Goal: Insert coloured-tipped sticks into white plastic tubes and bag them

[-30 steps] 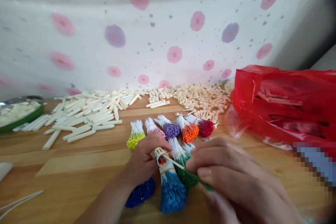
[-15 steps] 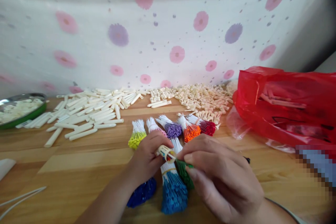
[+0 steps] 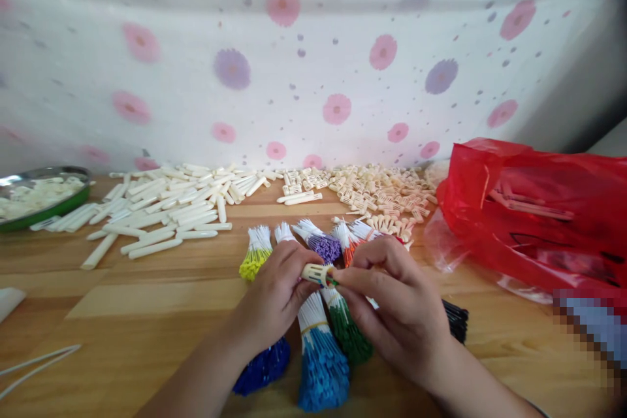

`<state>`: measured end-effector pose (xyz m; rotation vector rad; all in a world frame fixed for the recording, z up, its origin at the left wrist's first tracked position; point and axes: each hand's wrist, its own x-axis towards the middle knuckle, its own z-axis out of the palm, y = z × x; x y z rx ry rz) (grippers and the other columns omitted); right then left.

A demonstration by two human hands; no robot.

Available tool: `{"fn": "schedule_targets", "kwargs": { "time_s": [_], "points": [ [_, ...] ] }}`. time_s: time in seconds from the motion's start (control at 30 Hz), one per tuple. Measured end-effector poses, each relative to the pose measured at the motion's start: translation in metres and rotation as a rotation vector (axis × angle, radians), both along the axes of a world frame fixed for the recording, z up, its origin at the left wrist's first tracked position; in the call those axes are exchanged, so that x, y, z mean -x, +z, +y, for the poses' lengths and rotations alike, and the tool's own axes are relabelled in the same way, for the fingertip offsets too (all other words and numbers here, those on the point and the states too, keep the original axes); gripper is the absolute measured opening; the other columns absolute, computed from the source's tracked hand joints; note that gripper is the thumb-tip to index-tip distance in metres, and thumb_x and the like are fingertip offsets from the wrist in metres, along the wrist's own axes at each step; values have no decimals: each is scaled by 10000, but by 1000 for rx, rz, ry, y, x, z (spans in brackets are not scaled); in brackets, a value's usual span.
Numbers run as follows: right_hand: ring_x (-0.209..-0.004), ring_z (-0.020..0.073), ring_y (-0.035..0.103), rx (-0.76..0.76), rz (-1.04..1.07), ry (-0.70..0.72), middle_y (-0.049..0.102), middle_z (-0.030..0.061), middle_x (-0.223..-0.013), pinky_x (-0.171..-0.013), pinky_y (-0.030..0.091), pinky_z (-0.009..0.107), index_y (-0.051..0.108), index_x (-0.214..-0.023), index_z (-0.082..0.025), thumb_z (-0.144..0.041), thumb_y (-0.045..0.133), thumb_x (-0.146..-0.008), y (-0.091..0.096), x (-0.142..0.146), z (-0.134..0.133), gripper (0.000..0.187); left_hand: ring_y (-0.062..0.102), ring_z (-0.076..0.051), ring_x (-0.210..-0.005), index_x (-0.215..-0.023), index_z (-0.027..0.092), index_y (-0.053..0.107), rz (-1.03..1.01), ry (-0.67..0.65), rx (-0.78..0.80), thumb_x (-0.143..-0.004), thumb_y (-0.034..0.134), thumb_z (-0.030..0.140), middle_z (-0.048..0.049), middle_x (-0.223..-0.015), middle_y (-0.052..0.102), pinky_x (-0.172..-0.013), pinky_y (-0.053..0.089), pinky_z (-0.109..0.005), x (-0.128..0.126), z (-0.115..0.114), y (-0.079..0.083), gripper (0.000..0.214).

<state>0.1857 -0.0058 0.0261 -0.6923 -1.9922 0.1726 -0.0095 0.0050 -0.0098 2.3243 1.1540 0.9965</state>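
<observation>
My left hand (image 3: 279,284) is closed around a short cream slotted pen barrel (image 3: 316,273), its open end facing right. Coloured bits show through the slots. At that open end, my right hand (image 3: 396,300) pinches the green end of a thin pen refill (image 3: 334,281), most of which is inside the barrel. Below the hands lie rubber-banded bundles of white refills with light blue ends (image 3: 323,366), green ends (image 3: 350,330) and dark blue ends (image 3: 264,366). The right hand partly covers a black bundle (image 3: 456,321). Behind are yellow (image 3: 255,258), purple (image 3: 323,245) and orange bundles (image 3: 347,245).
Long cream pen tubes (image 3: 171,209) are heaped at the back left, small slotted parts (image 3: 386,189) at the back centre. A green-rimmed dish (image 3: 59,209) of white pieces stands far left, a red plastic bag (image 3: 529,209) right. A white cord (image 3: 39,362) lies front left.
The refill in my right hand has slid into the barrel; its white shaft showed before, now just the green end does. The right hand has closed in on the barrel, uncovering the black bundle.
</observation>
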Motion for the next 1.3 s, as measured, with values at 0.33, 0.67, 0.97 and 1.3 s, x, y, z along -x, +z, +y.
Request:
{"fn": "schedule_targets", "kwargs": {
  "time_s": [0.33, 0.67, 0.97, 1.3],
  "points": [
    [-746, 136, 512, 149, 35, 30, 512, 28, -799, -647, 427, 266, 641, -789, -159, -54, 586, -791, -1, 2, 4, 118, 564, -230, -805, -958, 154, 557, 204, 103, -295, -951, 347, 351, -82, -859, 601, -675, 456, -339, 0, -1, 2, 288],
    [-753, 102, 543, 551, 325, 169, 575, -14, -792, -685, 428, 211, 680, -864, -240, -117, 549, -856, -11, 13, 1, 180, 591, -241, -739, -870, 157, 554, 289, 252, -361, -941, 379, 315, -77, -793, 631, -622, 487, -356, -1, -1, 3, 247],
    [-637, 79, 493, 1246, 766, 374, 604, -10, -703, -608, 382, 199, 745, -829, -209, -272, 732, -732, -13, 12, -4, 117, 596, -242, -740, -854, 150, 562, 276, 255, -366, -941, 367, 313, -82, -792, 635, -624, 492, -363, 0, -3, 4, 269],
    [-748, 144, 580, 627, 240, -28, 651, 30, -820, -675, 444, 264, 704, -895, -197, -232, 591, -841, -10, -53, 1, 130, 615, -172, -772, -895, 188, 584, 129, 150, -131, -849, 509, 204, -29, -847, 660, -665, 460, -262, 0, -1, -3, 90]
  ]
}}
